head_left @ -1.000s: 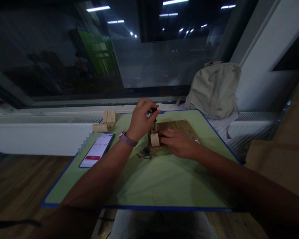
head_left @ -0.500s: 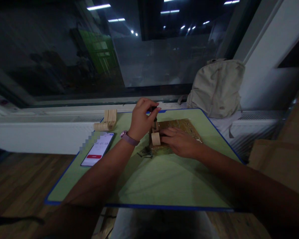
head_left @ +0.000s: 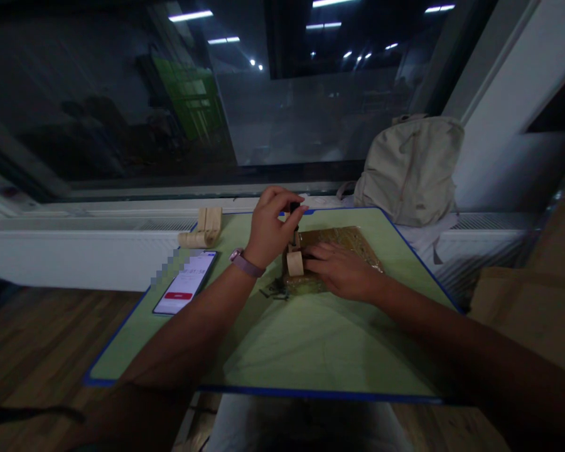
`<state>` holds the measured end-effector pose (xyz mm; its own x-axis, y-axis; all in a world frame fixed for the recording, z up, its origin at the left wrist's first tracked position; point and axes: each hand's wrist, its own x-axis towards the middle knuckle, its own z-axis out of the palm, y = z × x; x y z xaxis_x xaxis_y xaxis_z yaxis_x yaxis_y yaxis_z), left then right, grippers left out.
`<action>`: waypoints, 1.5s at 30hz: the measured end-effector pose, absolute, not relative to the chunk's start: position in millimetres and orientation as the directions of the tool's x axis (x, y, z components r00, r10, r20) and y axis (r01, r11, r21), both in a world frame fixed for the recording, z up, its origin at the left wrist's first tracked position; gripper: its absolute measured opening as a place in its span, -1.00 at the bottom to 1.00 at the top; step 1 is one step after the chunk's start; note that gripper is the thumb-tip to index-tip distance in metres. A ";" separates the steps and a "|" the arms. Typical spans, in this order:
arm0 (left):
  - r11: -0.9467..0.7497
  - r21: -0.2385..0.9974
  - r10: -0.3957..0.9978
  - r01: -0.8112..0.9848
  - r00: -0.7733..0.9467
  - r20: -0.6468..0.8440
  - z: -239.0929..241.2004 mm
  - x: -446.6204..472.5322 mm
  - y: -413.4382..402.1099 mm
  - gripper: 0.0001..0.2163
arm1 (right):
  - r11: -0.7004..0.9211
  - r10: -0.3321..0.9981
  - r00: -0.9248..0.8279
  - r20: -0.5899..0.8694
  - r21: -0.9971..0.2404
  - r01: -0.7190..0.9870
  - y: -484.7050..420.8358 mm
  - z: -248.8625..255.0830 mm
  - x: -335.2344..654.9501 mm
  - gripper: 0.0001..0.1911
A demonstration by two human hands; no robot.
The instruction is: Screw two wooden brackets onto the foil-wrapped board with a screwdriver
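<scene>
My left hand (head_left: pixel 273 220) pinches the dark handle of a screwdriver (head_left: pixel 294 207) between thumb and fingers. The tool stands upright over a light wooden piece (head_left: pixel 295 263), its tip not clearly visible. From the other side, the fingers of my right hand (head_left: pixel 341 270) press against that wooden piece, the fingertips partly hidden. Under the piece and my right hand lies a flat brown slab wrapped in shiny tape (head_left: pixel 353 235). Just left of the slab, several small dark screws (head_left: pixel 275 291) lie loose.
The green tabletop (head_left: pixel 329 345) has a blue edge. A phone (head_left: pixel 186 282) lies at its left side, with another curved wooden part (head_left: pixel 206 229) behind. A backpack (head_left: pixel 412 166) leans by the window at the back right. Cardboard boxes (head_left: pixel 522 314) stand to the right.
The view has shifted slightly. My left hand has turned a little around the screwdriver handle, while my right hand stays in place on the wooden piece.
</scene>
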<state>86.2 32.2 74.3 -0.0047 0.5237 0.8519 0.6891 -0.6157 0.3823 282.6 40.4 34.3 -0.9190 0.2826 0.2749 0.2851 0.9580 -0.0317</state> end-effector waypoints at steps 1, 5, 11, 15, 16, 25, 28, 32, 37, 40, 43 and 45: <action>-0.604 0.387 0.524 0.697 -0.018 0.851 74.1 85.4 33.1 -0.92 | 0.958 0.281 -0.917 0.283 -0.033 0.283 40.5 34.1 282.5 -0.65; -0.611 0.394 0.533 0.686 -0.011 0.846 71.8 83.1 37.3 -0.85 | 0.963 0.261 -0.921 0.290 -0.013 0.269 42.1 32.2 282.6 -0.65; -0.639 0.390 0.516 0.663 -0.007 0.857 71.3 83.7 36.9 -0.90 | 0.958 0.273 -0.928 0.254 0.015 0.287 42.2 32.5 282.4 -0.63; -0.612 0.399 0.525 0.683 -0.026 0.850 70.7 81.5 38.5 -0.92 | 0.959 0.272 -0.921 0.278 -0.003 0.282 41.9 32.7 282.0 -0.60; -0.612 0.404 0.534 0.680 -0.021 0.845 70.2 81.0 39.2 -0.90 | 0.960 0.271 -0.921 0.282 -0.005 0.281 42.2 32.4 282.0 -0.60; -0.668 0.424 0.551 0.611 0.023 0.834 73.3 82.5 37.6 -0.94 | 0.958 0.267 -0.923 0.278 0.024 0.285 44.2 29.5 282.0 -0.62; -0.649 0.412 0.535 0.640 -0.001 0.845 73.2 80.7 39.3 -0.97 | 0.961 0.260 -0.922 0.287 0.018 0.277 44.2 29.7 282.1 -0.63; -0.626 0.438 0.576 0.645 0.004 0.817 71.0 79.2 41.3 -0.83 | 0.962 0.261 -0.920 0.293 0.004 0.274 44.1 30.0 282.3 -0.60; -0.632 0.334 0.547 0.699 0.098 0.831 73.2 81.6 37.5 -0.87 | 0.958 0.270 -0.919 0.286 0.017 0.287 44.1 30.1 282.5 -0.65; -0.619 0.302 0.490 0.725 0.057 0.870 74.9 82.3 36.2 -0.90 | 0.960 0.261 -0.922 0.286 0.022 0.279 43.9 30.7 282.7 -0.66; -0.606 0.288 0.472 0.742 0.043 0.881 75.4 81.8 35.9 -0.93 | 0.962 0.259 -0.921 0.291 0.007 0.273 43.3 31.6 282.6 -0.65; -0.603 0.278 0.488 0.748 0.070 0.870 75.7 81.7 35.3 -0.89 | 0.962 0.262 -0.920 0.292 -0.006 0.272 42.9 31.9 282.5 -0.64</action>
<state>81.7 35.3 75.7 0.0696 0.4876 0.8703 0.7483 -0.6025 0.2777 282.5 42.9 31.9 -0.9201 0.2617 0.2915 0.2720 0.9623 -0.0057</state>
